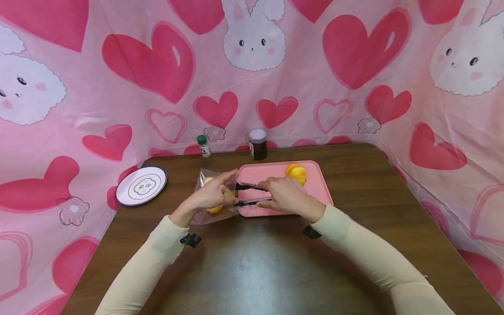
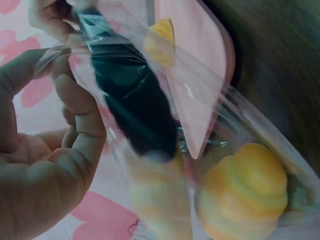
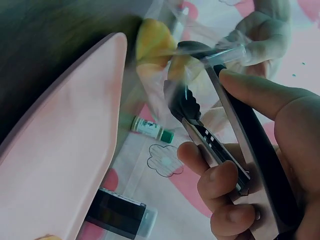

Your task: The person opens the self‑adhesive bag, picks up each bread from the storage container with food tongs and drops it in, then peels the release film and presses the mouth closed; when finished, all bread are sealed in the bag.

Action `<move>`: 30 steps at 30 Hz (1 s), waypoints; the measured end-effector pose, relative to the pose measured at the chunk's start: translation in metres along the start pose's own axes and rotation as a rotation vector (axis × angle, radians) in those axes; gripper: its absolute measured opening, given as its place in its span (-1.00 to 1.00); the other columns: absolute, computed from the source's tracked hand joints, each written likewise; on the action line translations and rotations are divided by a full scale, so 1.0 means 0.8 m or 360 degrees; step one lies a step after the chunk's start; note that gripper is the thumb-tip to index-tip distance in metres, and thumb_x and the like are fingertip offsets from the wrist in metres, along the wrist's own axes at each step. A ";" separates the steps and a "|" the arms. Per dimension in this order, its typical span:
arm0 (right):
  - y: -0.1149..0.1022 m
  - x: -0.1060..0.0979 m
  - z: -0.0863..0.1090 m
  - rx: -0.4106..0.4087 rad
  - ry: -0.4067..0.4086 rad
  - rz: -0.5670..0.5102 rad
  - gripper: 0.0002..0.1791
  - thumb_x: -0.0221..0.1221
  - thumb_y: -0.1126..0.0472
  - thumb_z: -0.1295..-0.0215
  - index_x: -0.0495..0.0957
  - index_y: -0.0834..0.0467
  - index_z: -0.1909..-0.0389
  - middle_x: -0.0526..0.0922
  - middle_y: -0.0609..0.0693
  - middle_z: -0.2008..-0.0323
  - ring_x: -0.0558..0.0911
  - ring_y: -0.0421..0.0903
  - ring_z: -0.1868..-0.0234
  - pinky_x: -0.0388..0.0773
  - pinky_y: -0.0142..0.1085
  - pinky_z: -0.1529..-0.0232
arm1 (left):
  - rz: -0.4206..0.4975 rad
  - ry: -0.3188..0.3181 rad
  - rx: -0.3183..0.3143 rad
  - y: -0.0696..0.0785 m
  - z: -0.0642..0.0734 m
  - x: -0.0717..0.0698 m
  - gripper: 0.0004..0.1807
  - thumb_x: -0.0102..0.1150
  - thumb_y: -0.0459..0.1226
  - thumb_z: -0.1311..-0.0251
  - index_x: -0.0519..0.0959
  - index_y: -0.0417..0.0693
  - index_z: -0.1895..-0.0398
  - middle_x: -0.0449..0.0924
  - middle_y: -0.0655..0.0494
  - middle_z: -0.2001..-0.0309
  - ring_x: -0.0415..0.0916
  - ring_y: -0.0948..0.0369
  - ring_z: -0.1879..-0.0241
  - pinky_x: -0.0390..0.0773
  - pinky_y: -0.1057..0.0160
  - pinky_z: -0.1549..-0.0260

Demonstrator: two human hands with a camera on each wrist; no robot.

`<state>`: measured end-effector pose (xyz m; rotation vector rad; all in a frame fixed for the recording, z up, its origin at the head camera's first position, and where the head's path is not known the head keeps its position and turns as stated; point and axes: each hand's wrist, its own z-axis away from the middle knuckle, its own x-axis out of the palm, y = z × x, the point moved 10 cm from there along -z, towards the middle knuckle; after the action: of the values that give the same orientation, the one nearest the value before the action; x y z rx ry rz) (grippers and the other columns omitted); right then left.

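My left hand (image 1: pixel 210 193) pinches the mouth edge of a clear plastic bag (image 2: pixel 220 95) between thumb and finger. Inside the bag show a yellow bread roll (image 2: pixel 250 190) and a longer pale bread piece (image 2: pixel 157 200). My right hand (image 1: pixel 289 195) grips a pair of tongs (image 3: pixel 240 120) with metal arms and black tips. The tong tips point left and overlap the bag's mouth, with their arms spread apart. Another yellow-orange bread roll (image 1: pixel 296 173) lies on the pink tray (image 1: pixel 318 189), just beyond the right hand.
At the back of the brown table (image 1: pixel 252 271) stand a dark jar with a pale lid (image 1: pixel 257 144) and a small green-capped shaker (image 1: pixel 203 146). A white plate (image 1: pixel 141 186) lies at the left edge. A pink patterned cloth (image 1: pixel 252 87) hangs around the table.
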<state>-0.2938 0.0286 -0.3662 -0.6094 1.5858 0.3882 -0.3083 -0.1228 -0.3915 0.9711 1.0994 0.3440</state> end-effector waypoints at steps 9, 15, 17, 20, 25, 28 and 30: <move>0.001 0.000 -0.002 0.0025 -0.0026 -0.0035 -0.31 0.35 -0.34 -0.08 0.62 -0.05 -0.17 0.73 -0.07 0.15 0.63 -0.10 0.37 0.50 -0.38 0.53 | 0.0130 -0.0049 0.0001 0.000 -0.004 0.009 0.04 0.38 -0.34 -0.11 -0.03 -0.10 -0.60 0.66 -0.14 -0.01 0.62 0.22 0.45 0.65 0.16 0.32; -0.003 0.003 -0.006 0.0004 -0.0022 0.0045 -0.33 0.33 -0.33 -0.11 0.63 -0.03 -0.16 0.72 -0.07 0.23 0.51 -0.13 0.50 0.45 -0.38 0.57 | 0.0022 -0.0052 -0.0001 0.005 -0.007 0.012 0.02 0.40 -0.26 -0.10 0.03 -0.06 -0.59 0.51 -0.17 -0.21 0.56 0.19 0.43 0.64 0.16 0.38; -0.005 0.003 -0.008 -0.0008 -0.0005 0.0056 -0.34 0.33 -0.32 -0.11 0.63 -0.03 -0.15 0.72 -0.06 0.24 0.49 -0.12 0.52 0.43 -0.38 0.59 | -0.0034 -0.0036 -0.0011 0.005 -0.007 0.011 0.02 0.41 -0.23 -0.08 0.06 -0.04 -0.58 0.40 -0.17 -0.34 0.54 0.18 0.40 0.63 0.20 0.39; -0.007 0.002 -0.009 -0.0008 0.0006 0.0053 -0.36 0.34 -0.30 -0.11 0.63 -0.02 -0.14 0.72 -0.05 0.23 0.51 -0.09 0.51 0.45 -0.35 0.60 | -0.0053 -0.0015 -0.0023 0.003 -0.007 0.009 0.01 0.41 -0.23 -0.08 0.07 -0.01 -0.58 0.33 -0.13 -0.41 0.53 0.18 0.38 0.61 0.25 0.37; -0.005 0.006 -0.012 0.0013 -0.0020 0.0030 -0.33 0.35 -0.30 -0.10 0.61 -0.03 -0.18 0.73 -0.04 0.17 0.55 -0.09 0.46 0.50 -0.34 0.55 | -0.0016 -0.0013 -0.0023 -0.001 -0.006 0.007 0.01 0.40 -0.26 -0.10 0.05 0.00 -0.59 0.41 -0.16 -0.31 0.51 0.18 0.47 0.59 0.22 0.42; -0.002 0.008 -0.012 0.0022 -0.0041 0.0000 -0.28 0.36 -0.32 -0.07 0.60 -0.03 -0.21 0.73 -0.05 0.13 0.59 -0.10 0.41 0.54 -0.34 0.49 | 0.0007 -0.0025 -0.0008 -0.004 -0.005 0.006 0.02 0.38 -0.30 -0.10 0.02 -0.04 -0.59 0.53 -0.23 -0.06 0.49 0.20 0.51 0.57 0.23 0.49; 0.000 0.009 -0.011 0.0021 -0.0048 -0.0031 -0.25 0.37 -0.34 -0.04 0.59 -0.03 -0.21 0.72 -0.05 0.12 0.62 -0.10 0.37 0.57 -0.34 0.44 | 0.0014 -0.0022 0.0004 -0.005 -0.004 0.004 0.01 0.37 -0.32 -0.11 0.01 -0.08 -0.59 0.52 -0.25 -0.11 0.51 0.21 0.48 0.58 0.24 0.48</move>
<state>-0.3013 0.0221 -0.3720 -0.6061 1.5513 0.3707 -0.3105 -0.1217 -0.3972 0.9794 1.0835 0.3430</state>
